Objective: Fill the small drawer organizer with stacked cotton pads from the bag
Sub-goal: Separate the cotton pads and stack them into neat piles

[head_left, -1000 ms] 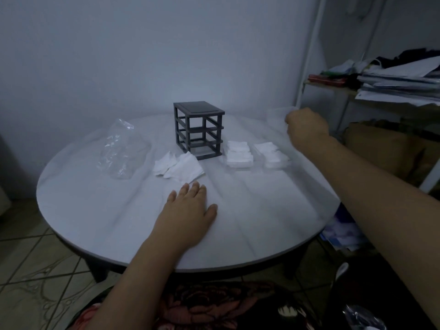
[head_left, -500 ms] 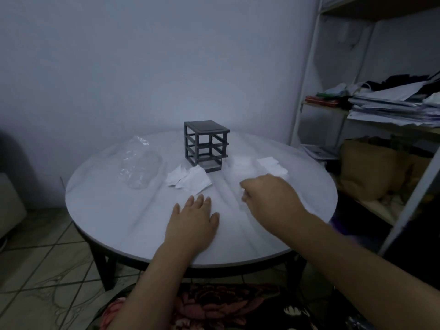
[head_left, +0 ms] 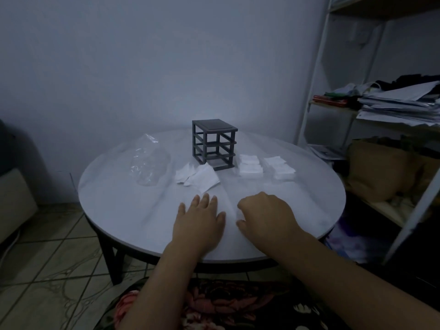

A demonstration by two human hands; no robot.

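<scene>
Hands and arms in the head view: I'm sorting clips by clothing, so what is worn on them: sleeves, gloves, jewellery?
The left hand and right hand are bare: no gloves, and no watch, bracelet or ring shows. Both forearms are uncovered to the frame's edge, no sleeve in view. Below them is a dark garment with a reddish floral print.

- far half of the table [head_left: 309, 186]: bag [head_left: 150, 163], loose pads [head_left: 200, 178], organizer [head_left: 214, 144] and two pad stacks [head_left: 251, 167] stand in one row, with narrow gaps.
- the left edge and the near-left surface are open.
</scene>
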